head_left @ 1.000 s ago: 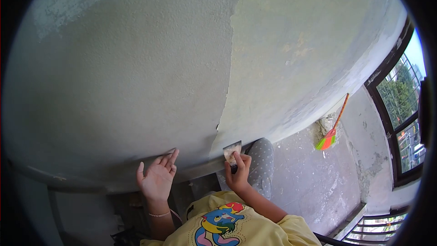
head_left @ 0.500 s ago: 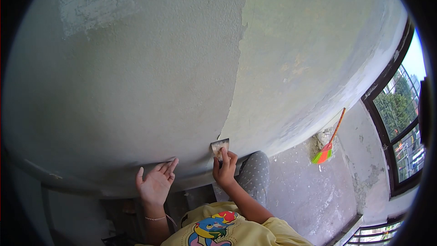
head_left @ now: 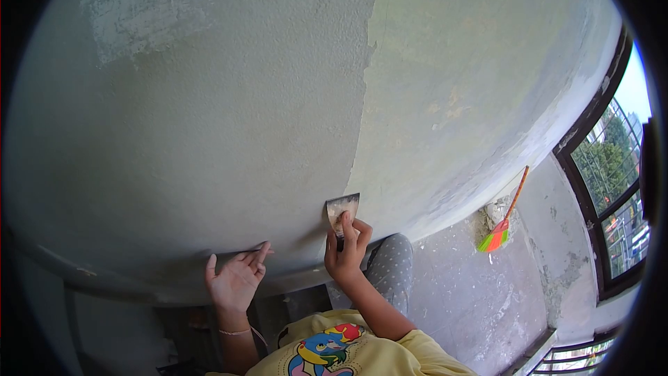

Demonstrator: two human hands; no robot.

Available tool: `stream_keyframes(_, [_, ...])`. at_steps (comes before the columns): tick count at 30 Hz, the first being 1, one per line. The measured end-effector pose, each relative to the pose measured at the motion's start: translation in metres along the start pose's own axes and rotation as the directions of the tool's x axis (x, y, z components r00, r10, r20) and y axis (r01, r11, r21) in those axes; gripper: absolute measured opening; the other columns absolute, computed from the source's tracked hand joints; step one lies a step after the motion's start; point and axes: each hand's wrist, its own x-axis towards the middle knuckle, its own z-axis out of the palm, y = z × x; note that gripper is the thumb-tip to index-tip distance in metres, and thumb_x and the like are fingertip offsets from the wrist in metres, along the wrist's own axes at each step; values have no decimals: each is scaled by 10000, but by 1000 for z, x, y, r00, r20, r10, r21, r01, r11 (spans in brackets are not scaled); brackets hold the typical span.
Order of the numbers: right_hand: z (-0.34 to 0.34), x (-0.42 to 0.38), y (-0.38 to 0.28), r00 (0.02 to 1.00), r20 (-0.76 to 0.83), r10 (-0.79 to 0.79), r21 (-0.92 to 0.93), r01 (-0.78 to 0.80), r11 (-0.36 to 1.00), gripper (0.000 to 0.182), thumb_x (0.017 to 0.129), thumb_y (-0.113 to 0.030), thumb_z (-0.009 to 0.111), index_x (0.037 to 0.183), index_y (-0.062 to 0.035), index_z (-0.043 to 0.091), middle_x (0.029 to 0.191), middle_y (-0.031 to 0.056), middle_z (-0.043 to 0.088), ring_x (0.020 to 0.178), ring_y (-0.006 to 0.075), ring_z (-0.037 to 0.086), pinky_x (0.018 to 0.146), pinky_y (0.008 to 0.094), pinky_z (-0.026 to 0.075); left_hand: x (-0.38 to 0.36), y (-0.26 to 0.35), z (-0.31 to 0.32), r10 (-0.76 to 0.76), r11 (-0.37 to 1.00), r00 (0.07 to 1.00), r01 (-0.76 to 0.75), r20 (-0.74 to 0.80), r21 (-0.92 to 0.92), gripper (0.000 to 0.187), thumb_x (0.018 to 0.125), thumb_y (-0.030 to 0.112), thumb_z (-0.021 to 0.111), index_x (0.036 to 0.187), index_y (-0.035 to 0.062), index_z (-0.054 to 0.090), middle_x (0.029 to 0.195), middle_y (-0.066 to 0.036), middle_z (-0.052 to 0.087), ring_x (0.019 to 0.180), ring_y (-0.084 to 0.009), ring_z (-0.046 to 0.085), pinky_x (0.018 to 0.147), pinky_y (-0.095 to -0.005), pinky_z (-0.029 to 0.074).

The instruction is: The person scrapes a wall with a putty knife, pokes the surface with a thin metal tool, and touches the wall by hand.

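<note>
Right hand (head_left: 346, 254) reaches up, fingers clamped around a scraper (head_left: 342, 207) pressed to the wall (head_left: 229, 97); left hand (head_left: 235, 280) lies spread there.

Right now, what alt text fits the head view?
The right hand presses a scraper against a textured grey wall; the open left hand rests at the wall's base. A broom leans by the window.

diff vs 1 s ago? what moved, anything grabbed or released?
Right hand slid the scraper up the wall along the paint edge, grip unchanged. Left hand stayed open by the wall's base; broom untouched. Nothing grabbed or released.
</note>
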Motion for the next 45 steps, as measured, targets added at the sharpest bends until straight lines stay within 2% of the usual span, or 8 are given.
stream_keyframes(6, [-7,-43,31,990,-83,-116,-86,109,990,682,825,111,661,1433,-28,384,1125,225,522,989,338,545,797,410,488,0,2,-5,-18,994,1000,17,-5,-104,1001,950,585,427,1466,-224,146,1550,-454,174,1476,-376,340,977,-409,413])
stream_keyframes(9, [-15,-95,47,994,106,-7,-81,16,997,682,832,89,674,1446,-73,422,1127,235,536,867,334,643,677,384,550,0,3,-5,-25,988,999,20,-30,-153,1026,952,592,426,1480,-220,89,1556,-470,111,1430,-372,404,975,-409,412])
stream_keyframes(11, [-20,-110,51,985,166,42,-125,-21,992,668,840,79,671,1445,-83,438,1125,232,546,875,332,662,674,378,558,1,4,-5,-32,989,999,27,-30,-148,1036,951,600,426,1482,-219,78,1554,-474,97,1412,-370,425,973,-408,412])
stream_keyframes(13, [-21,-103,50,971,220,89,-167,-52,985,655,848,70,669,1445,-92,453,1123,230,557,882,330,680,671,371,565,3,7,-6,-36,990,999,32,-24,-140,1045,950,607,425,1484,-218,68,1553,-479,84,1394,-368,446,971,-408,411])
stream_keyframes(26, [-25,-19,-3,985,137,108,-140,-88,986,635,860,102,631,1457,-83,513,1141,218,519,829,299,689,687,349,563,3,10,-4,-80,982,996,72,-39,-176,1050,950,615,400,1470,-240,82,1506,-514,159,1375,-365,471,966,-396,414])
stream_keyframes(37, [-30,-11,-15,975,156,157,-101,-142,985,644,866,107,627,1467,-93,509,1143,221,502,813,300,694,663,346,572,5,6,-3,-74,985,996,65,-51,-160,1027,956,601,412,1465,-237,104,1513,-507,152,1337,-355,510,958,-399,419])
stream_keyframes(44, [-60,0,1,978,173,116,-165,-87,982,577,845,60,691,1379,-149,620,1084,140,569,745,258,689,577,343,538,5,6,-6,-59,981,996,46,-63,-187,1043,957,601,408,1480,-226,48,1531,-505,76,1340,-340,520,941,-399,418])
stream_keyframes(45, [-72,6,5,977,211,9,-211,36,977,561,829,56,695,1348,-151,646,1052,134,586,716,257,677,570,343,537,5,6,-7,-60,982,997,50,-52,-185,1049,956,601,409,1483,-223,32,1535,-503,54,1335,-338,527,939,-398,418])
